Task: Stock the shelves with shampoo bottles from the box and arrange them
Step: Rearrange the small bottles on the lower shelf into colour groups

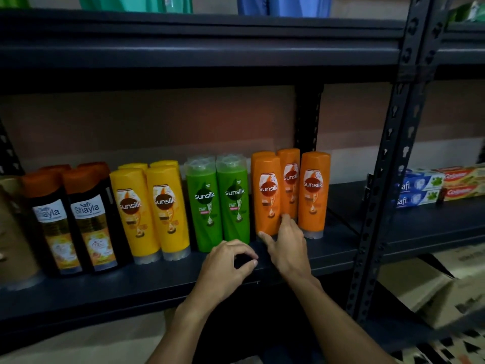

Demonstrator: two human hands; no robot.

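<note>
1. Here, head view: looking down on a dark metal shelf (341, 248). Shampoo bottles stand upright along it, grouped by colour.
2. Far left: black Safi Shayla bottles (91, 219) with orange-brown caps, two in front and more caps showing behind.
3. Next along: yellow Sunsilk bottles (168, 208), two in front and two tops behind, standing on clear caps.
4. Centre: green Sunsilk bottles (233, 198), a touching pair with clear caps on top and more caps behind.
5. Right of centre: orange Sunsilk bottles (313, 193). The front orange Sunsilk bottle (266, 195) stands just beside the green pair. One is set back behind its right shoulder, and another stands to the right, slightly apart.
6. Right hand (286, 245): reaches in over the shelf edge. The thumb lies across the foot of the front orange Sunsilk bottle and the forefinger runs up its right side, so the hand pinches the bottle low down. The bottle stands on the shelf.
7. Left hand (228, 261): over the shelf's front edge, just before the green pair. Fingers are loosely curled, thumb apart from forefinger, nothing held.
8. Past the upright post (388, 179): Safi toothpaste boxes (417, 187) and Colgate toothpaste boxes (462, 185), stacked flat on the neighbouring shelf.
9. Below right: cardboard box (433, 285), flaps open, contents not visible.
</note>
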